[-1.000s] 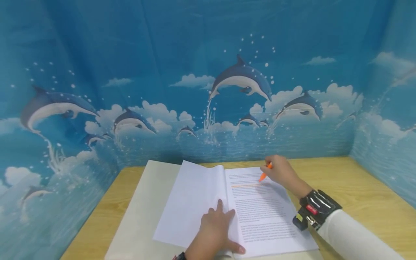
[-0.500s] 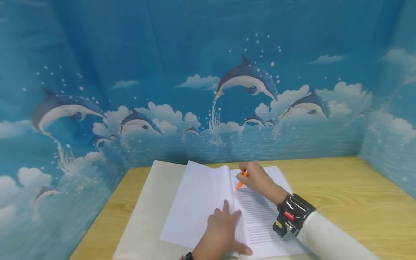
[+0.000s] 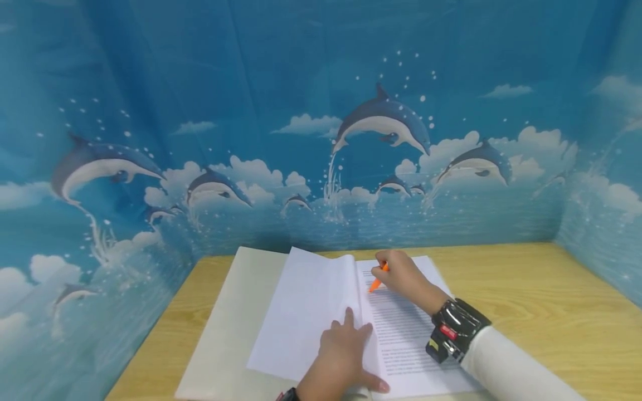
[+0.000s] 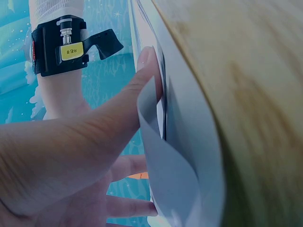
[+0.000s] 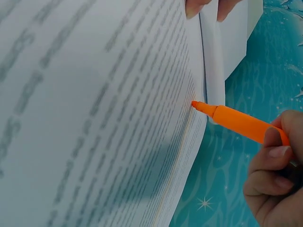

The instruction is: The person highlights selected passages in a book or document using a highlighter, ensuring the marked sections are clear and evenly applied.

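Note:
My right hand (image 3: 403,275) grips an orange highlighter (image 3: 378,283) over the upper part of a printed page (image 3: 416,381). In the right wrist view the tip of the highlighter (image 5: 241,124) meets the paper near the inner margin, and a faint orange line runs along the text. My left hand (image 3: 341,353) rests with spread fingers across the fold of the open book, its thumb on the printed page's lower corner. A blank turned-over sheet (image 3: 301,317) lies on the left side. The left wrist view shows a page (image 4: 170,175) curling beside the thumb.
The book's pale cover (image 3: 220,328) lies flat under the blank sheet on a wooden table (image 3: 541,301). Behind and on both sides hangs a blue curtain (image 3: 281,67) printed with dolphins and clouds. Black camera straps (image 3: 458,326) sit on the wrists.
My right hand with the highlighter has moved left across the printed page, from the end of an orange line to the inner margin. The left hand stays on the fold.

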The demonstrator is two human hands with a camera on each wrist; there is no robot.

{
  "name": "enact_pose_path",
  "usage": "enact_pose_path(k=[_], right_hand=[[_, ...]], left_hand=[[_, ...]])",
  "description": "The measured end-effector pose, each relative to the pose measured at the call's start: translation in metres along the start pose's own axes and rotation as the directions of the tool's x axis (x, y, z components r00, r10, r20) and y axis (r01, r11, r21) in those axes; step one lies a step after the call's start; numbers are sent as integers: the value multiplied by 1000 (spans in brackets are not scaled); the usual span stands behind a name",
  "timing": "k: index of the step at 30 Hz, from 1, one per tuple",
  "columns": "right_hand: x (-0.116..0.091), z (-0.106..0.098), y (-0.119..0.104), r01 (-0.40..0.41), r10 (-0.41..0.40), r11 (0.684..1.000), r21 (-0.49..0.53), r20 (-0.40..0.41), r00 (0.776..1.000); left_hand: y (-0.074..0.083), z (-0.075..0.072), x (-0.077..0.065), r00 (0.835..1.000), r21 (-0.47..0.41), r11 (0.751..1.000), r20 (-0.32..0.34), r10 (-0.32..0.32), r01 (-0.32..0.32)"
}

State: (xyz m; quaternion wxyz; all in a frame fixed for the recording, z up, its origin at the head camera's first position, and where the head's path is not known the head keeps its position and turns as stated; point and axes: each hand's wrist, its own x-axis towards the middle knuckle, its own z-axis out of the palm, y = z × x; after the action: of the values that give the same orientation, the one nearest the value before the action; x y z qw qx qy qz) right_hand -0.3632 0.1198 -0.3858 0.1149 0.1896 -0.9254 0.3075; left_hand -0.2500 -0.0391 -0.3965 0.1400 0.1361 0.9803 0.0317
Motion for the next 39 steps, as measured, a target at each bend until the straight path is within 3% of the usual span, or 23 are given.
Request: enact_pose_path(k=[14,25,30,39], right_hand=[[-9,-19,23,-114,115,993,-34,26,993],[-21,-37,45,-147,148,988,-41,12,989],[-27,-48,56,-126,126,991,-51,-7,992],[-38,-67,76,-177,176,982,-61,-20,984]], left_hand=[[2,1,-2,1000,-44,999,-22,2,-3],[1,2,-4,1000,-133,991,0,-20,20],[0,1,-7,1000,-119,993,-14,-12,11],[1,-1,-7,1000,-128,992,-25,-6,3]])
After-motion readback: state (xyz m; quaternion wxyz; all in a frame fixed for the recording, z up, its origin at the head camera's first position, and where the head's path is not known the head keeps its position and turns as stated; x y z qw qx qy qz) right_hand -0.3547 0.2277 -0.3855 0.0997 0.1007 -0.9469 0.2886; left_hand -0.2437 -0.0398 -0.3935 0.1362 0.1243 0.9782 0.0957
